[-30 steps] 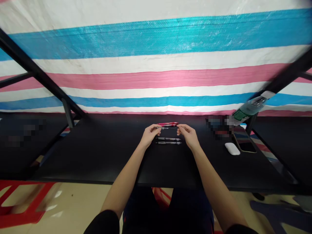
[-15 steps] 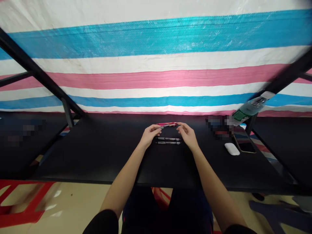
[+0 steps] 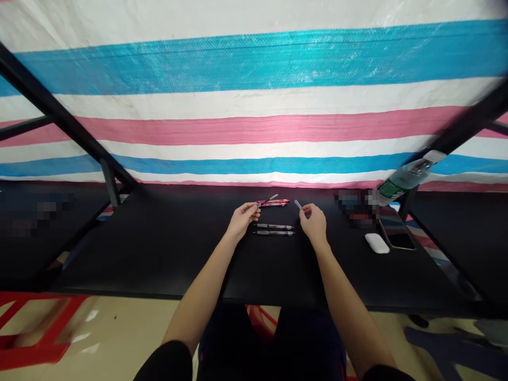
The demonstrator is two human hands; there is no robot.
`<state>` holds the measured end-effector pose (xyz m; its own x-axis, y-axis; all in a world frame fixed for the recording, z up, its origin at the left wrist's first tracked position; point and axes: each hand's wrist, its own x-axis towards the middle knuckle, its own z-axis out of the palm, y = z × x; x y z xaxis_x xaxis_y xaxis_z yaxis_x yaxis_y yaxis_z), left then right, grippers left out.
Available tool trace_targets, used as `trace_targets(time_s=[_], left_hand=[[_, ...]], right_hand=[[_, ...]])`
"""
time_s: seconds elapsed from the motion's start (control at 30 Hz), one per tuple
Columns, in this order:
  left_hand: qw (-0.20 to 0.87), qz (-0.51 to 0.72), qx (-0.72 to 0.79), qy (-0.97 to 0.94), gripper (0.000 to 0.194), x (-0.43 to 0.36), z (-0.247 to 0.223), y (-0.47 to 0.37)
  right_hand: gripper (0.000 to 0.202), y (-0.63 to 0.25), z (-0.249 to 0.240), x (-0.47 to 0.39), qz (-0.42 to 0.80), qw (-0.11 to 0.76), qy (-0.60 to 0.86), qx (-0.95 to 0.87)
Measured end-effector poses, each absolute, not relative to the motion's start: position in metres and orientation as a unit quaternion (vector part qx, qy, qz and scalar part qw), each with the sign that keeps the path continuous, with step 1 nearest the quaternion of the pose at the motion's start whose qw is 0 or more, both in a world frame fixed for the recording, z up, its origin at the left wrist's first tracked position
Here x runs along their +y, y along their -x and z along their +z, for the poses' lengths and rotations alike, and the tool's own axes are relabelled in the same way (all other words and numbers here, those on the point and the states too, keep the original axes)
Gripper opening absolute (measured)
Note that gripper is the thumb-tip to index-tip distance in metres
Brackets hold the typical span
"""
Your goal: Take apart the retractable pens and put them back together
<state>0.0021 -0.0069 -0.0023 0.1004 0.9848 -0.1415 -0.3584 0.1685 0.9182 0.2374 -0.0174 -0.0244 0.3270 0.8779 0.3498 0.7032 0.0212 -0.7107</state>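
My left hand [image 3: 241,219] is closed, pinching a pen half with a thin refill [image 3: 273,198] that sticks out up and to the right. Across from it, my right hand [image 3: 315,223] grips a short clear tube that looks like a pen barrel [image 3: 297,203], its free end tilted up and left. The two pieces are apart. Red pens [image 3: 281,202] lie on the black table [image 3: 159,243] just behind, partly covered by my left hand and its piece. Between my wrists and closer to me, two clear-and-dark pens [image 3: 274,226] rest side by side, roughly parallel.
On the right lie a white earbud-style case [image 3: 377,243] and a phone [image 3: 399,235]. A water bottle [image 3: 400,182] leans near a black post. Blurred-out items [image 3: 359,206] sit beside it. A striped tarp [image 3: 254,127] hangs behind the table.
My hands have moved apart, the right one going right and toward me. The refill now shows bare at my left hand, and the clear barrel shows in my right.
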Motion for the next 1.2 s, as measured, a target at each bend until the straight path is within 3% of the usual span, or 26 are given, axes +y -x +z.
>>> trace_targets(time_s=[0.1, 0.2, 0.53, 0.8, 1.0, 1.2], left_hand=[[0.631, 0.522, 0.426, -0.385, 0.031, -0.006, -0.003, -0.002], [0.624, 0.520, 0.428, -0.396, 0.032, -0.005, -0.005, -0.001], [0.587, 0.508, 0.438, -0.454, 0.034, -0.008, -0.004, -0.001], [0.542, 0.476, 0.467, -0.512, 0.039, -0.012, 0.001, -0.004], [0.533, 0.465, 0.482, -0.516, 0.054, -0.013, 0.004, -0.005], [0.555, 0.485, 0.454, -0.501, 0.049, -0.013, 0.005, -0.005]], right_hand=[[0.029, -0.232, -0.013, -0.017, 0.222, 0.519, 0.606, -0.560], [0.034, -0.226, -0.007, -0.019, 0.268, 0.553, 0.557, -0.559], [0.029, -0.221, -0.001, -0.023, 0.278, 0.560, 0.520, -0.581], [0.026, -0.213, -0.007, -0.020, 0.463, 0.618, 0.450, -0.449], [0.033, -0.208, 0.000, -0.026, 0.533, 0.587, 0.406, -0.453], [0.036, -0.210, 0.000, -0.026, 0.570, 0.574, 0.399, -0.432]])
